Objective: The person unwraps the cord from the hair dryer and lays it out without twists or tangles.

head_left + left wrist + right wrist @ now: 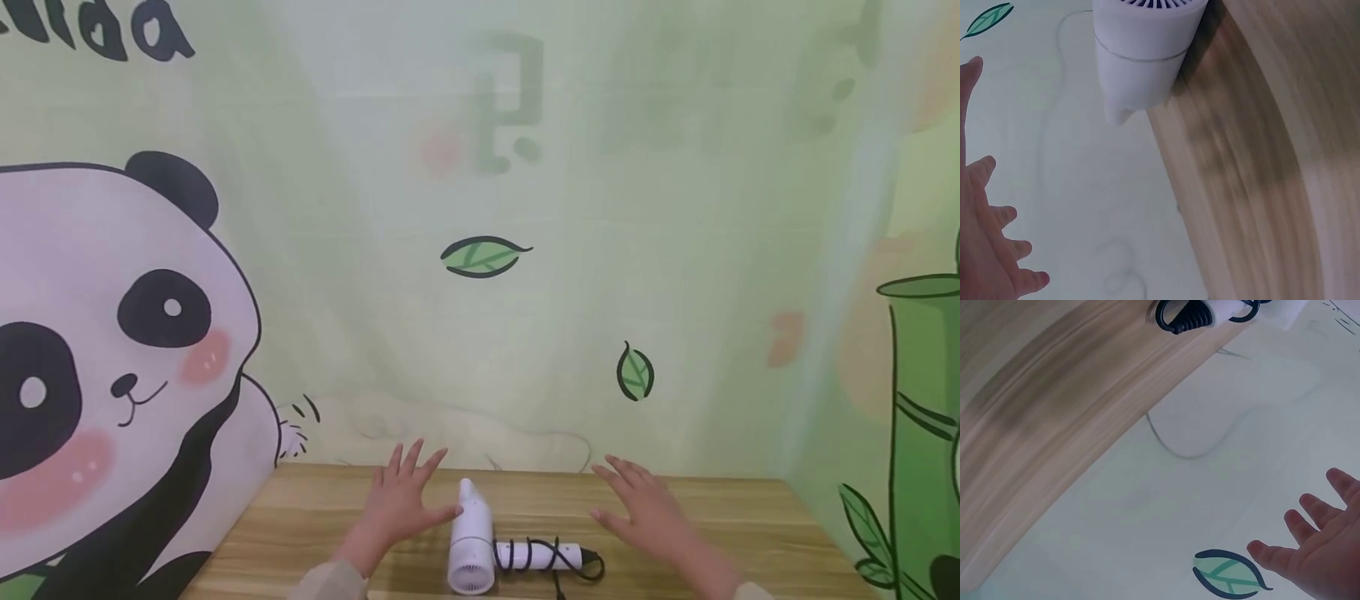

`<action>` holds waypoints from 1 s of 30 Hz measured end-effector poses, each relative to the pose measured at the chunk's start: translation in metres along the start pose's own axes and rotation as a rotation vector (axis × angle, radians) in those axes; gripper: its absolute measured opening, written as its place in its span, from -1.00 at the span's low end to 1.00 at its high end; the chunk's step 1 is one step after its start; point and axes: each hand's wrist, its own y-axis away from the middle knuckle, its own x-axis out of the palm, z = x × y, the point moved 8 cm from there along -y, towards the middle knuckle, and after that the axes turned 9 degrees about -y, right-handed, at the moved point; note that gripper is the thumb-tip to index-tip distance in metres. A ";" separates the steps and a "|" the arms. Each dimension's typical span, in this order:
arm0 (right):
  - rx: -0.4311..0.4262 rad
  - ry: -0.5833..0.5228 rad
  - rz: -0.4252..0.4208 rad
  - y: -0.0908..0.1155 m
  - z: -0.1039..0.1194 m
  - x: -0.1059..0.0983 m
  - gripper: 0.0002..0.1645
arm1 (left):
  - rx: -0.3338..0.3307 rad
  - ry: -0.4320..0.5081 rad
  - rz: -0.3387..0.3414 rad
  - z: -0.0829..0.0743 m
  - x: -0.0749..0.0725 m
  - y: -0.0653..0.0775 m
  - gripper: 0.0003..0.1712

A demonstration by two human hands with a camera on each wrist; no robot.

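Observation:
A white hair dryer (472, 533) lies on the wooden table, its nozzle pointing toward the back wall. Its handle (536, 556) extends to the right with a black cord (555, 553) wound around it. My left hand (401, 504) hovers just left of the dryer, fingers spread, thumb reaching toward the barrel; whether it touches cannot be told. To the right of the handle, my right hand (648, 512) is held apart from it with fingers extended. In the left wrist view, the dryer's vented barrel (1144, 59) shows beside the spread fingers. The right wrist view catches the cord's end (1192, 317).
The wooden table (315, 508) meets a pale green backdrop (360, 275) at its back edge. Printed on the cloth are a panda (150, 375) at left, bamboo (926, 467) at right, and leaves (483, 257).

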 end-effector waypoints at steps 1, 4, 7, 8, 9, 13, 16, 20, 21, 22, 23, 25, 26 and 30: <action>-0.002 -0.002 -0.007 0.001 0.001 0.001 -0.24 | -0.004 0.016 0.000 0.000 0.001 0.001 0.08; 0.009 -0.016 -0.002 0.004 0.002 0.005 -0.23 | -0.023 0.082 0.008 0.000 0.007 0.002 0.09; 0.031 -0.033 0.025 0.009 0.001 0.012 -0.23 | -0.055 0.180 0.022 0.000 0.016 0.002 0.11; 0.036 -0.039 0.034 0.010 0.001 0.014 -0.23 | -0.072 0.209 0.030 0.000 0.020 0.003 0.11; 0.042 -0.042 0.043 0.011 0.001 0.016 -0.23 | -0.086 0.241 0.037 0.000 0.023 0.003 0.11; 0.069 -0.074 0.068 0.017 0.001 0.025 -0.24 | -0.147 0.328 0.068 -0.003 0.038 0.004 0.14; 0.088 -0.107 0.097 0.020 0.001 0.032 -0.25 | -0.171 0.379 0.064 -0.008 0.044 0.006 0.16; 0.103 -0.142 0.154 0.024 0.001 0.043 -0.30 | -0.201 0.419 0.058 -0.015 0.055 0.007 0.17; 0.110 -0.155 0.171 0.025 0.001 0.045 -0.30 | -0.209 0.417 0.057 -0.017 0.058 0.008 0.17; 0.110 -0.156 0.181 0.026 0.002 0.047 -0.31 | -0.222 0.422 0.055 -0.018 0.061 0.008 0.16; 0.110 -0.153 0.190 0.027 0.002 0.049 -0.31 | -0.232 0.421 0.055 -0.019 0.064 0.009 0.16; 0.095 -0.127 0.202 0.028 0.004 0.053 -0.33 | -0.251 0.427 0.042 -0.020 0.071 0.010 0.14; 0.091 -0.117 0.208 0.029 0.004 0.055 -0.34 | -0.260 0.434 0.033 -0.021 0.074 0.010 0.13; 0.104 -0.131 0.255 0.030 0.004 0.062 -0.38 | -0.304 0.467 0.001 -0.021 0.083 0.010 0.10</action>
